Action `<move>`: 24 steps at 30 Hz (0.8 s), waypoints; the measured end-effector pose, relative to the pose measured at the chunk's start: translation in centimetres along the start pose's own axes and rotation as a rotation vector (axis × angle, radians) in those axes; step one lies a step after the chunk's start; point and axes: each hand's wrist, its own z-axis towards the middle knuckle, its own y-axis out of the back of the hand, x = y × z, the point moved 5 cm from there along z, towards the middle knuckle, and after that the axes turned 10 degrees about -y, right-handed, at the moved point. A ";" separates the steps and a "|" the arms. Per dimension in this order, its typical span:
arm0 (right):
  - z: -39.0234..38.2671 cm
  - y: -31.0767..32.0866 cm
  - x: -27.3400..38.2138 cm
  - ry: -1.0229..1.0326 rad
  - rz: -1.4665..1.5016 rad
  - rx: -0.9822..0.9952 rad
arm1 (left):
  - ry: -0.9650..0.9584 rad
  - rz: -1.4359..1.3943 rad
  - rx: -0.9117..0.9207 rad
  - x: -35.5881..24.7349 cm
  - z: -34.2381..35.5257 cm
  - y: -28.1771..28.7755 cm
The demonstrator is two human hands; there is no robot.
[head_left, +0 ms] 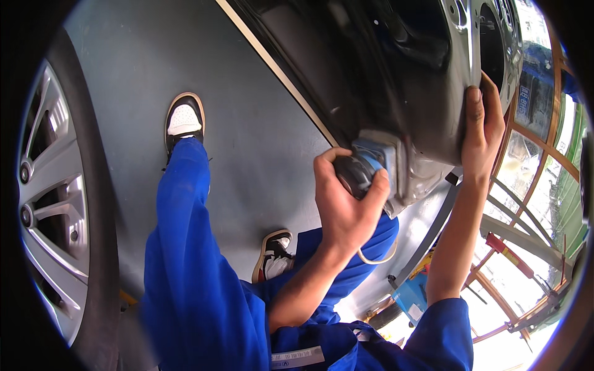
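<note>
My left hand [349, 213] is wrapped round a blue and black palm sander [370, 154]. The sander rests against the lower corner of a dark car door panel [346, 68], on a dull grey patch [417, 176]. Its working face is hidden against the panel. A pale cord [378, 260] loops below that hand. Farther right, my right hand [484, 133] grips the panel's rounded edge, a thumb and finger showing on the near side; the other fingers are partly hidden.
A car wheel [59, 204] with silver spokes stands at the left. Grey floor [124, 117] lies between wheel and panel, with my shoes [184, 123] on it. At the right are metal stand bars [526, 238], a red tool-like part [510, 255], a blue box [409, 297] and a framed window [532, 117].
</note>
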 end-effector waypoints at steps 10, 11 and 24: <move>0.3 0.2 0.0 -0.037 -0.095 0.034 | -0.191 0.099 0.082 0.3 -0.3 -0.1; 0.3 0.2 0.3 -0.016 -0.064 0.025 | -0.125 0.042 0.059 0.5 0.1 0.1; 0.1 0.0 0.5 -0.018 -0.006 0.022 | -0.291 -0.087 -0.074 0.9 0.0 -0.8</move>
